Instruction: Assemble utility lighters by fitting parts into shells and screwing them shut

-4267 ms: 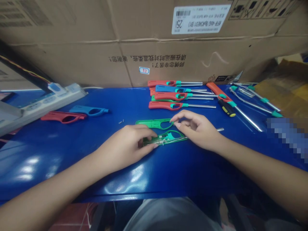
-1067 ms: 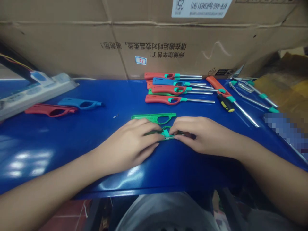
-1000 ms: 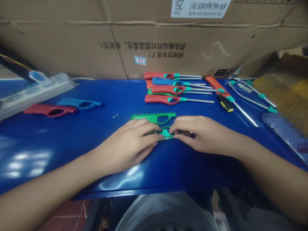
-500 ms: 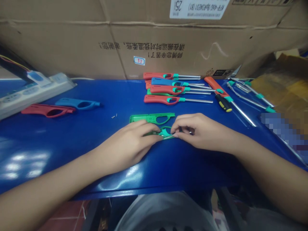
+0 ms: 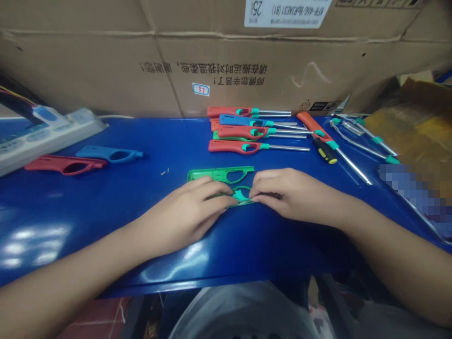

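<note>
A green lighter casing half lies on the blue table, with a teal trigger and thin inner parts in it. My left hand is closed over its handle end, thumb and fingertips beside the trigger, hiding much of that end. At the nose end, my right hand is pinched, thumb and forefinger together against the casing. Whatever lies between those fingertips is too small to make out. Just behind, the matching green casing half rests with its hollow side up.
Several long-nosed lighters are stacked at the back, before a cardboard box. An orange lighter and a black-yellow screwdriver lie right. Metal tubes sit further right. Left are red and blue casings, small screws and a power strip.
The view has shifted slightly, moving everything a little left. My right fingers have drawn closer together at the casing's nose. My left hand keeps its grip.
</note>
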Demonstrator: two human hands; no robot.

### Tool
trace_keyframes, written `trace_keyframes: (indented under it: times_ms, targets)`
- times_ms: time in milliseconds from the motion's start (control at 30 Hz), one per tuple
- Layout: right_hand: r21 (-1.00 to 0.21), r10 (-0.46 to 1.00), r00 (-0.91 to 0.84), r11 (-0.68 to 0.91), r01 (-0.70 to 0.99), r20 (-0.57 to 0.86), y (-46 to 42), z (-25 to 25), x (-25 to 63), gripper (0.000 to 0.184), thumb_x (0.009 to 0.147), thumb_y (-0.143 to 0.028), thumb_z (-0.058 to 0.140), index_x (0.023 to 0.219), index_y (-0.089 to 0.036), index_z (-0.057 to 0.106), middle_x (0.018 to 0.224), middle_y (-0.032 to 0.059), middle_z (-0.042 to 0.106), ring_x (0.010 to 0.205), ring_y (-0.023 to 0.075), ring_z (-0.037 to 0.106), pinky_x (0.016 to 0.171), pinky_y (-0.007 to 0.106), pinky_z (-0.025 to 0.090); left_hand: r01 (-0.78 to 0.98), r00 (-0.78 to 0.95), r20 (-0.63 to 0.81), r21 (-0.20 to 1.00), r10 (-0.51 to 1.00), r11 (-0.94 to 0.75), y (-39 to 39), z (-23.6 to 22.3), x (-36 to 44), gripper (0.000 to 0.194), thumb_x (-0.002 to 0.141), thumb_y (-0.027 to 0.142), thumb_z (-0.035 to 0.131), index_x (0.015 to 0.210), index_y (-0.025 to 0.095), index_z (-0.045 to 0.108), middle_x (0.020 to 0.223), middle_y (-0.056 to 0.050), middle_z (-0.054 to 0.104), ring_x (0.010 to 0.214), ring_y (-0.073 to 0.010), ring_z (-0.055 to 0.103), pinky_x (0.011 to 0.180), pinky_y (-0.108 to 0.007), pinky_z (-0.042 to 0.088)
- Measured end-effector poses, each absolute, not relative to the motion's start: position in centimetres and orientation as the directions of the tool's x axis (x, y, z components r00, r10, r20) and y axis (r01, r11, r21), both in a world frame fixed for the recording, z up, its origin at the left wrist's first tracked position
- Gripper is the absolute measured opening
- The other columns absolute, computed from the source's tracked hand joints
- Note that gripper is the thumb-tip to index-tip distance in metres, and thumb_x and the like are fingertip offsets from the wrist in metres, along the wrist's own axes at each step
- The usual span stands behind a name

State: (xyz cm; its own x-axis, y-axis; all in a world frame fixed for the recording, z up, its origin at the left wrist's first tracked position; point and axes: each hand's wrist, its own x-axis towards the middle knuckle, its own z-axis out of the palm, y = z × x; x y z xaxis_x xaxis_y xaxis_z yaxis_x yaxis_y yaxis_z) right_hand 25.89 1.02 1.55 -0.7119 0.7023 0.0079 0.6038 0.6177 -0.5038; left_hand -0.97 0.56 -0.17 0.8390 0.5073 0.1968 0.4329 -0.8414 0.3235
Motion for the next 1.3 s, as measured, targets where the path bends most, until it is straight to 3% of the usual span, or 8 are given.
trace_keyframes:
  times_ms: [300, 567, 900, 1133, 1300]
  targets:
    - [-0.359, 0.678, -0.735, 0.690, 0.628, 0.018, 0.63, 1.68, 25.81, 0.023, 0.102, -0.021, 0.052, 0.099, -0.019, 0.074, 0.100, 0.0046, 0.071, 0.089, 0.0174, 0.067, 0.075, 0.029, 0.048, 0.418, 0.830, 0.232, 0.344, 0.507, -0.841, 0.49, -0.11, -0.89, 0.030, 0.104, 0.019, 0.050, 0.129, 0.021, 0.065, 0.124, -0.008, 0.068, 0.110, -0.0215, 0.061, 0.098, -0.038, 0.052]
    - [-0.373, 0.692, -0.721, 0.680, 0.631, 0.040, 0.52, 1.42, 25.88, 0.022, 0.101, -0.020, 0.053, 0.098, -0.021, 0.076, 0.101, 0.0043, 0.072, 0.089, 0.0167, 0.068, 0.078, 0.028, 0.050, 0.423, 0.836, 0.238, 0.293, 0.494, -0.857, 0.62, -0.43, -0.99, 0.032, 0.103, 0.019, 0.050, 0.130, 0.022, 0.067, 0.124, -0.009, 0.067, 0.111, -0.0239, 0.061, 0.097, -0.040, 0.053]
    - [-0.405, 0.721, -0.691, 0.649, 0.644, 0.057, 0.61, 1.33, 25.56, 0.020, 0.100, -0.022, 0.056, 0.094, -0.021, 0.075, 0.096, 0.0032, 0.071, 0.086, 0.0161, 0.067, 0.075, 0.028, 0.047, 0.431, 0.833, 0.224, 0.312, 0.506, -0.847, 0.53, -0.30, -0.84, 0.031, 0.103, 0.019, 0.050, 0.128, 0.023, 0.068, 0.124, -0.009, 0.067, 0.112, -0.0232, 0.061, 0.099, -0.040, 0.053]
    - [-0.331, 0.717, -0.696, 0.666, 0.669, 0.035, 0.30, 1.36, 25.36, 0.018, 0.100, -0.023, 0.055, 0.093, -0.020, 0.071, 0.095, 0.0024, 0.069, 0.085, 0.0155, 0.065, 0.070, 0.028, 0.044, 0.435, 0.836, 0.212, 0.303, 0.505, -0.848, 0.61, -0.24, -0.98, 0.033, 0.103, 0.019, 0.048, 0.128, 0.024, 0.069, 0.126, -0.010, 0.066, 0.116, -0.0251, 0.059, 0.098, -0.043, 0.054]
    - [-0.377, 0.720, -0.693, 0.652, 0.658, 0.035, 0.44, 1.35, 25.45, 0.019, 0.101, -0.021, 0.054, 0.095, -0.019, 0.072, 0.097, 0.0022, 0.069, 0.089, 0.0161, 0.066, 0.074, 0.028, 0.045, 0.427, 0.842, 0.211, 0.303, 0.497, -0.852, 0.71, -0.28, -0.95, 0.033, 0.104, 0.019, 0.048, 0.130, 0.023, 0.068, 0.126, -0.010, 0.065, 0.116, -0.0249, 0.058, 0.099, -0.042, 0.053]
